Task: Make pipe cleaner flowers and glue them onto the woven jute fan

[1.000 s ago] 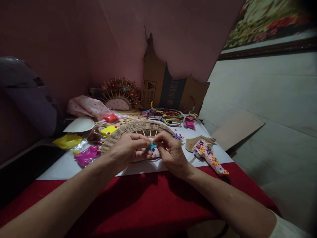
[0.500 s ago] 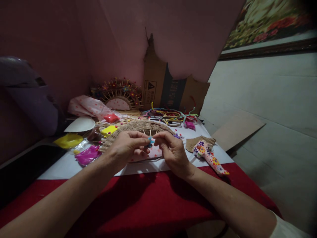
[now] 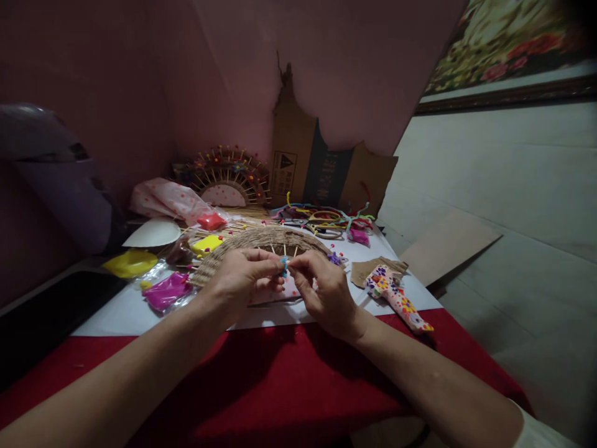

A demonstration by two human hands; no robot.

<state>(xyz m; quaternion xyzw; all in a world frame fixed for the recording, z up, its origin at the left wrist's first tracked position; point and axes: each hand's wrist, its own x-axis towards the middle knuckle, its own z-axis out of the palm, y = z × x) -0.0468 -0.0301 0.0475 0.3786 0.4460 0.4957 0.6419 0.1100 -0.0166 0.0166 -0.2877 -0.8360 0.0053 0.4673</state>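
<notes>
My left hand (image 3: pixel 242 277) and my right hand (image 3: pixel 324 289) meet above the table, both pinching a small blue clay piece (image 3: pixel 284 266) between their fingertips. Just behind them lies a half-round woven fan of brown twine (image 3: pixel 261 239) with thin wooden sticks showing in its opening. A pink dotted paper (image 3: pixel 291 289) lies under my hands. Most of the blue piece is hidden by my fingers.
Bags of yellow (image 3: pixel 129 262), magenta (image 3: pixel 166 291) and red clay (image 3: pixel 209 221) lie to the left. A decorated fan (image 3: pixel 228 177) and cardboard (image 3: pixel 321 165) stand at the back, with pipe cleaners (image 3: pixel 326 218) before them. A flowered glue gun (image 3: pixel 396 298) lies right. A red cloth (image 3: pixel 280 373) covers the near edge.
My hands have closed together and lifted slightly. The blue piece showed star-like between my fingers a second ago and now is pinched small at my fingertips.
</notes>
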